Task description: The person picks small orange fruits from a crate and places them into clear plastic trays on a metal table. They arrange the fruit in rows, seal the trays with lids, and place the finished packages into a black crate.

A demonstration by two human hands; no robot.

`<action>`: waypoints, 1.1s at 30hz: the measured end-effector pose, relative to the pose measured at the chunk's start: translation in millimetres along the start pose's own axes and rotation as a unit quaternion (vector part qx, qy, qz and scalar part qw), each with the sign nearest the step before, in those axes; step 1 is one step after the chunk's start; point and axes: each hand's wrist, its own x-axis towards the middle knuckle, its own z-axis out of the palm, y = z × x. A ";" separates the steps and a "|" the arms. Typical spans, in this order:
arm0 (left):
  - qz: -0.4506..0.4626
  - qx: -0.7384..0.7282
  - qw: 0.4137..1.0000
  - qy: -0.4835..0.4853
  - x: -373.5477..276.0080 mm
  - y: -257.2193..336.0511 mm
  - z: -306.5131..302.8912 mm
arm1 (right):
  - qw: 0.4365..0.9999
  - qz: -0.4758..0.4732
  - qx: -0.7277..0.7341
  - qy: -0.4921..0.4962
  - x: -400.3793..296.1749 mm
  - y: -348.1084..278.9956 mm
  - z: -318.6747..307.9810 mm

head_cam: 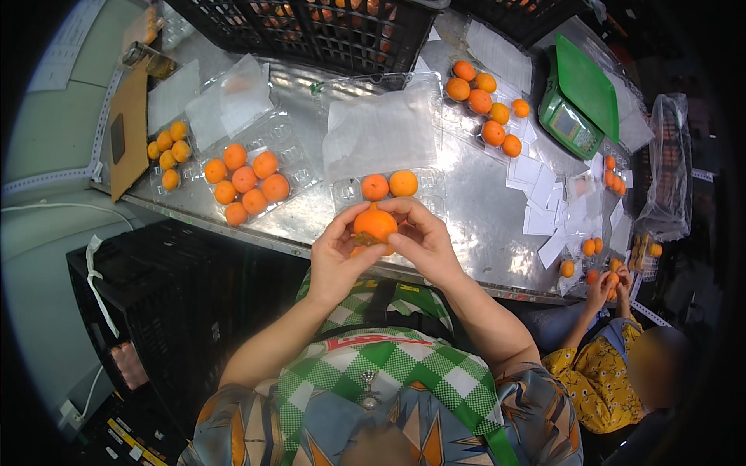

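Observation:
Between the fingertips of my left hand (pixel 344 256) and my right hand (pixel 424 239) is an orange persimmon (pixel 375 225), its dried calyx facing me. Both hands hold it above the near part of a clear plastic clamshell tray (pixel 434 182). Two more persimmons (pixel 389 185) sit in that tray just beyond my fingertips, and more orange fruit shows partly beneath my hands. A white liner sheet (pixel 382 133) lies in the tray's raised lid. To the left, another clear tray (pixel 298 169) holds several persimmons (pixel 245 179).
Black plastic crates (pixel 326 35) stand at the table's far side. A green weighing scale (pixel 583 99), white cards (pixel 539 192) and further fruit trays are at right. A co-worker (pixel 600 367) handles fruit at lower right. Cardboard (pixel 128 134) lies at left; a black crate (pixel 157 314) stands below the metal table's edge.

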 end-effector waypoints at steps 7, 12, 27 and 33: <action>0.000 0.037 0.999 -0.008 -1.1 2.7 0.8 | 1.000 0.010 -0.017 0.019 -1.1 0.0 1.5; 0.013 0.027 0.999 -0.030 -1.3 -0.2 -1.3 | 0.997 -0.004 -0.074 0.037 -1.1 -9.5 5.4; -0.038 -0.153 0.986 -0.048 0.8 -3.2 -9.0 | 0.974 -0.103 -0.199 -0.017 -1.1 -20.8 2.2; 0.013 -0.122 0.990 -0.067 2.7 -8.3 -10.1 | 0.986 -0.060 -0.156 -0.019 1.5 -18.4 -4.4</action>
